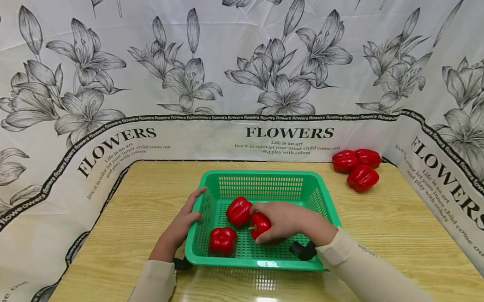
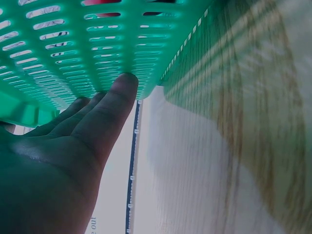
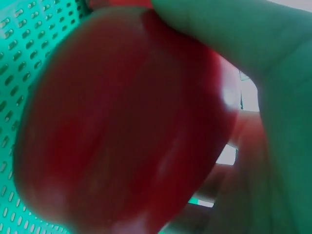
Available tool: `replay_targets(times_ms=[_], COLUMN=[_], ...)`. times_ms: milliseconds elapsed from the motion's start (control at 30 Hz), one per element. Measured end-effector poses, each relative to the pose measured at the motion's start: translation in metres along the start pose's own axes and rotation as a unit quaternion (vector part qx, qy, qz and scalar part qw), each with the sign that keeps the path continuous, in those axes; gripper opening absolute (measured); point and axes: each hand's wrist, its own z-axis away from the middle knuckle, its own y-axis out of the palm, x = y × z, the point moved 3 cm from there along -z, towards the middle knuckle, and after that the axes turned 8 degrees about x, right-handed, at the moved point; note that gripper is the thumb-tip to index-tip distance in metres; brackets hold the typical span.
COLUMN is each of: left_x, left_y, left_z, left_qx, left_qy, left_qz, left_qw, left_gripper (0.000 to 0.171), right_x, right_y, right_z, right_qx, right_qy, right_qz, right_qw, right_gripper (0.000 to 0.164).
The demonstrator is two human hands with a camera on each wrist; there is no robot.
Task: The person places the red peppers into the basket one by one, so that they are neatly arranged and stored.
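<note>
A green plastic basket (image 1: 265, 263) with slotted walls stands on the table. My left hand (image 1: 185, 221) holds its left wall, thumb at the rim; in the left wrist view the fingers (image 2: 114, 105) lie along the outer side. Inside the basket, my right hand (image 1: 285, 218) grips a red bell pepper (image 1: 261, 225), its green stem facing left. The same pepper (image 3: 122, 126) fills much of the right wrist view, with thumb and fingers around it. Two other red bell peppers lie in the basket, one behind (image 1: 239, 211) and one at the front left (image 1: 222, 242).
Three more red bell peppers (image 1: 363, 178) lie together on the table's back right corner, outside the basket. The wooden table (image 1: 397, 243) extends on both sides of the basket. White cloth (image 1: 208, 139) printed with flowers hangs around the back and sides.
</note>
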Motion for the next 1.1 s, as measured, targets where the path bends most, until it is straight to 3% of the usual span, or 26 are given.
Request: replay_targets(times_ms=[200, 500, 667, 1100], left_x=[0.0006, 0.0001, 0.0004, 0.0015], left_y=[0.0001, 0.0008, 0.0008, 0.0001], left_z=[-0.0002, -0.0002, -0.0007, -0.0016], left_qx=[0.001, 0.002, 0.003, 0.006], left_qy=[0.001, 0.003, 0.005, 0.009], left_qz=[0.002, 0.002, 0.004, 0.004], left_qw=[1.0, 1.0, 1.0, 0.9999], left_gripper=[0.077, 0.077, 0.078, 0.078], right_x=[0.0005, 0.0015, 0.0033, 0.0056], right_y=[0.0033, 0.0061, 0.006, 0.0025], right_z=[-0.0006, -0.001, -0.0006, 0.0005], right_qx=[0.041, 0.066, 0.069, 0.046], right_qy=[-0.005, -0.036, -0.048, -0.077], right_qz=[-0.011, -0.015, -0.034, -0.01], right_qw=[0.999, 0.997, 0.996, 0.996], right_gripper=[0.06, 0.059, 0.059, 0.051])
